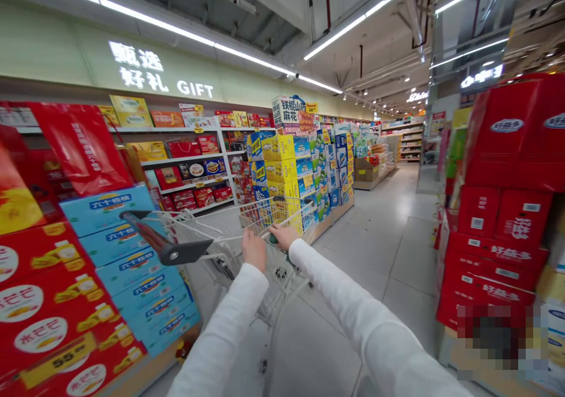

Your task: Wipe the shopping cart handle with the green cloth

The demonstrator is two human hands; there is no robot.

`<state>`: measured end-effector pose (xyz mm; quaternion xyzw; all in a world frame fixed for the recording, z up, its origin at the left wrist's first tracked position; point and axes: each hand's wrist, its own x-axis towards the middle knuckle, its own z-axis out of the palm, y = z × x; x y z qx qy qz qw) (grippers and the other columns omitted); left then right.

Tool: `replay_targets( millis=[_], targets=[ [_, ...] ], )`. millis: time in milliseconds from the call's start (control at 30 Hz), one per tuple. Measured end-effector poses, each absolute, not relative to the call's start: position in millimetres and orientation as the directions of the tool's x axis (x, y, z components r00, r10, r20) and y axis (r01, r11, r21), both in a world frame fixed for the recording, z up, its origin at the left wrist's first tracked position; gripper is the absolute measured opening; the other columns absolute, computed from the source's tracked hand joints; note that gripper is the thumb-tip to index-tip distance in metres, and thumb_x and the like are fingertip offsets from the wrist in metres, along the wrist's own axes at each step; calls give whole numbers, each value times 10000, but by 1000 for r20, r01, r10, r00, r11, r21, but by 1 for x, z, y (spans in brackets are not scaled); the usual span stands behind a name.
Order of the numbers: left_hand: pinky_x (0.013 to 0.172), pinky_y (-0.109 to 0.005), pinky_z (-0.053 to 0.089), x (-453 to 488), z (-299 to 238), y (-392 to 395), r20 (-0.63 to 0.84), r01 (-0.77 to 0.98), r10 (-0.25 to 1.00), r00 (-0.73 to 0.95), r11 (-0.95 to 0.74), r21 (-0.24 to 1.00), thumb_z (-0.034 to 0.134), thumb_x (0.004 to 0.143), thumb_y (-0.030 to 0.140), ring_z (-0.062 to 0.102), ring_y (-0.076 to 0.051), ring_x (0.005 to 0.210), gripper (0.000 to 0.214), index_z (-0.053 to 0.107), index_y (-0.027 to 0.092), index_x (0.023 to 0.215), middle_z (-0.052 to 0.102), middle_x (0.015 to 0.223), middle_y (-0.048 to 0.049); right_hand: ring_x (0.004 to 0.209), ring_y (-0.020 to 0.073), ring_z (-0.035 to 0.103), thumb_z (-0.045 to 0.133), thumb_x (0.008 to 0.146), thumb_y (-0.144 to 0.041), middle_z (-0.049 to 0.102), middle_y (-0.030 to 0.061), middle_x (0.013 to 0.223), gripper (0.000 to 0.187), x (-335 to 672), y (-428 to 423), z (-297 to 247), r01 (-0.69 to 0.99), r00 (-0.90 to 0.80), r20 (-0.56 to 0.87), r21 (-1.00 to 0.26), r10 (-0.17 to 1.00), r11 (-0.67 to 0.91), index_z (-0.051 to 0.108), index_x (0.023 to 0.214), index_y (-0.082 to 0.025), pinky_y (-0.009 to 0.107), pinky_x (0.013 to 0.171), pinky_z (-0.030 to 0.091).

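Two-handed: L hand (253, 248), R hand (282, 235) fingers gripping cart (282, 209) rim; tiled shop-aisle floor (397, 250).

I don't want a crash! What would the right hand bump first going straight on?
Probably the shopping cart's wire basket, whose rim the right hand grips; beyond it, the stacked yellow boxes, though depth is unclear.

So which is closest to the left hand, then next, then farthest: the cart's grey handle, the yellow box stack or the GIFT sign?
From the left hand:
1. grey handle, just to its left
2. yellow box stack, ahead beyond the shopping cart
3. GIFT sign, high on the far wall
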<state>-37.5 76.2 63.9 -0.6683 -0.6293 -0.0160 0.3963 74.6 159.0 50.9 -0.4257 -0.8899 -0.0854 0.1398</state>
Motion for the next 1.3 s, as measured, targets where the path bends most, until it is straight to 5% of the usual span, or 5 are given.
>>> replay_targets(
  millis=[167, 733, 1067, 1300],
  targets=[
    [983, -410, 305, -67, 62, 72, 472, 826, 815, 335, -12, -564, 616, 760, 296, 591, -297, 902, 227, 677, 97, 852, 663, 779, -159, 940, 206, 613, 532, 804, -241, 425, 93, 1309, 472, 66, 149, 43, 785, -586, 344, 16, 734, 619, 374, 1249, -256, 314, 728, 464],
    [909, -439, 333, -50, 52, 41, 539, 871, 739, 404, -131, -473, 454, 877, 361, 591, -260, 820, 384, 678, 56, 809, 654, 708, -158, 924, 228, 610, 532, 812, -269, 362, 118, 1363, 553, 101, 86, 21, 846, -453, 376, -104, 809, 522, 348, 1333, -259, 327, 725, 475],
    [907, -460, 314, -30, 55, 19, 545, 881, 744, 386, -123, -456, 404, 899, 427, 566, -265, 845, 477, 693, 52, 839, 664, 723, -163, 889, 226, 638, 521, 787, -226, 64, 127, 1539, 897, 144, 47, 4, 861, -435, 368, -97, 822, 499, -62, 1464, -310, 343, 692, 509],
    [895, -452, 298, -21, 57, 15, 549, 882, 743, 384, -119, -456, 415, 899, 449, 558, -250, 820, 472, 707, 93, 794, 672, 696, -129, 799, 205, 648, 516, 769, -220, -36, 133, 1539, 938, 154, 39, -2, 882, -396, 396, -87, 828, 463, -116, 1457, -296, 344, 645, 524]
  ],
)
